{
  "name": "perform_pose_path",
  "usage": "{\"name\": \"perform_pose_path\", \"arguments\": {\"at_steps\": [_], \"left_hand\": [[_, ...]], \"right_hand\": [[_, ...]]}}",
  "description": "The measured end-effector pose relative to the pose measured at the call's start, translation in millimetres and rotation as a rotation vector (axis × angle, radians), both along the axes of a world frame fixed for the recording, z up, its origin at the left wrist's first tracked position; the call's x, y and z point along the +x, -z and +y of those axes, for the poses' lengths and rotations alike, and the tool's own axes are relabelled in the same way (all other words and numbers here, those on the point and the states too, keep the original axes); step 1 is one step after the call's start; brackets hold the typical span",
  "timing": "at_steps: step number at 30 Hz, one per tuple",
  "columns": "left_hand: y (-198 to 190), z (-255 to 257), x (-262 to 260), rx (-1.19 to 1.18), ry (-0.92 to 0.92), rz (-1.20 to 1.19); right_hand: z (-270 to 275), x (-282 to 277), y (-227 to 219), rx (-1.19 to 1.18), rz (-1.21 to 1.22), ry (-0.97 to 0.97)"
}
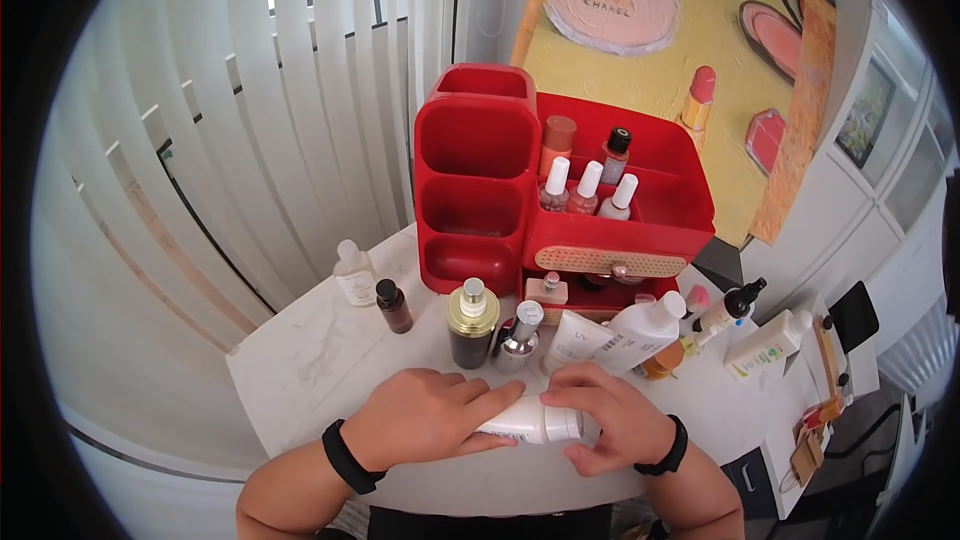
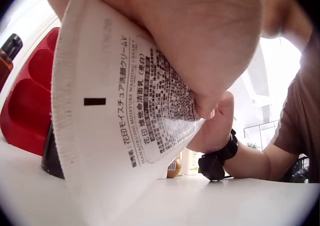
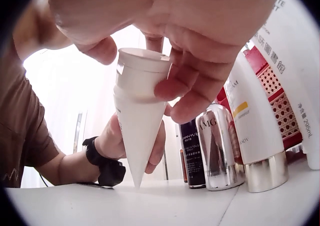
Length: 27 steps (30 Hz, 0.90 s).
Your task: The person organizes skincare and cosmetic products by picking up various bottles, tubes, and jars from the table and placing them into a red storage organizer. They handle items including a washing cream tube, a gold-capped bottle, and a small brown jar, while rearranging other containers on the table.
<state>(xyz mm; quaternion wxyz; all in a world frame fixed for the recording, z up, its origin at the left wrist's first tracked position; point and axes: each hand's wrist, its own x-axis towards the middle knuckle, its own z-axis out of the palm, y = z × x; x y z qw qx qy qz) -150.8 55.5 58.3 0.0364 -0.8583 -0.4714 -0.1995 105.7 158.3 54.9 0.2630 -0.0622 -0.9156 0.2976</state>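
A white squeeze tube (image 1: 522, 422) lies sideways between both hands, just above the table's front part. My left hand (image 1: 425, 418) grips its body, thumb on the near side and fingers over the top. In the left wrist view the tube's printed back (image 2: 100, 141) and flat crimped end show below the left hand (image 2: 205, 35). My right hand (image 1: 618, 422) is at the cap end, its fingers bent round the cap. The right wrist view shows the white cap (image 3: 140, 68) against fingertips of the right hand (image 3: 170, 20), with the thumb standing a little apart from it.
Behind the hands stand a gold-collared bottle (image 1: 472, 325), a silver bottle (image 1: 517, 340), a white tube (image 1: 578, 338) and a white pump bottle (image 1: 645, 328). Two small bottles stand at left. A red organizer (image 1: 475, 140) holds nail polishes. More bottles stand at right.
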Motion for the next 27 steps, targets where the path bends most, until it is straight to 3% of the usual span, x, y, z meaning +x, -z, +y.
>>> {"name": "perform_pose_path", "arguments": {"at_steps": [8,10,14,19,27], "left_hand": [[-1.7,-0.4,2.2,-0.008,0.053,0.005],[-1.6,-0.9,2.7,-0.013,0.055,0.002],[-0.2,1.0,-0.4,-0.022,0.034,-0.024],[-0.4,-0.3,-0.6,-0.037,0.030,-0.032],[-1.1,0.5,-0.2,-0.052,0.058,-0.018]], "right_hand": [[2.6,2.9,5.7,-0.075,-0.016,0.080],[4.7,5.7,7.2,-0.092,-0.157,0.076],[5.6,2.8,3.4,-0.032,-0.107,0.045],[-1.6,4.4,-0.7,-0.179,-0.170,0.090],[4.4,-0.8,4.4,-0.025,-0.130,0.104]]}}
